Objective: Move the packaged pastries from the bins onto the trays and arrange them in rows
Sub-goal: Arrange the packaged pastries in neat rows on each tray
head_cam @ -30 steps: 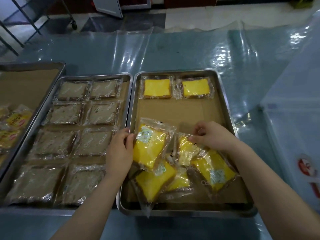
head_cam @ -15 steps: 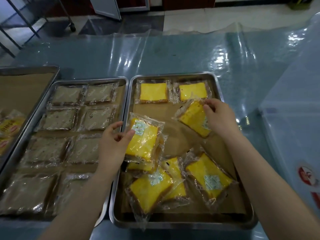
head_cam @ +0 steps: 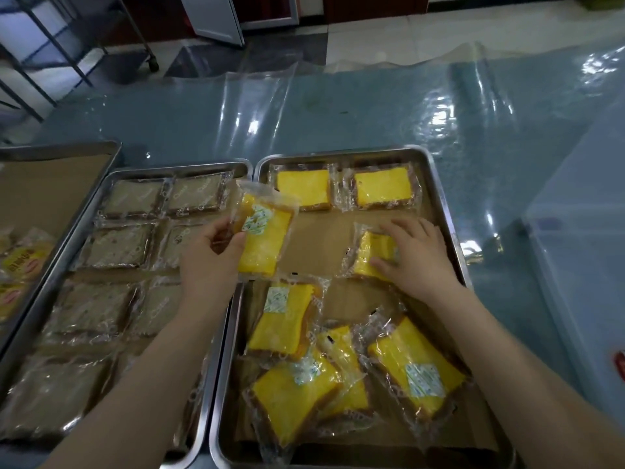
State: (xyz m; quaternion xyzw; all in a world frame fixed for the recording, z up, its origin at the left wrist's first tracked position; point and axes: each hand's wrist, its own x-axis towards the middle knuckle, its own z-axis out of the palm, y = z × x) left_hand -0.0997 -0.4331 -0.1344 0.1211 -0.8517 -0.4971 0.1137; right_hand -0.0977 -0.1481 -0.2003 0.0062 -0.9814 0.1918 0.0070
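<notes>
Head view. The rectangular steel tray lined with brown paper occupies the centre and right of the table. At its 12 o'clock end, 2 clear-wrapped yellow pastries lie flat side by side: the far-left yellow pastry and the far-right yellow pastry, forming 1 row.

The left hand enters from 7 o'clock with the forearm angled up toward the tray's left rim. Its thumb and fingers are closed on the left edge of a yellow pastry packet with a white label, held raised and tilted above the seam between the 2 trays, the label facing up.

The right hand enters from 5 o'clock, palm down, fingers spread narrowly and pressed flat on a yellow pastry packet in clear film. This packet lies on the paper at the tray's 3 o'clock side, below the far-right yellow pastry and apart from it. The hand covers the packet's right half.

At the tray's 6 o'clock end, a loose heap of yellow pastry packets lies overlapping, at mixed angles.

At 9 o'clock, touching the first tray, a second steel tray holds brown pastries in clear wrappers in 2 columns. A third paper-lined tray sits further left, with yellow-printed packets at its near end.
</notes>
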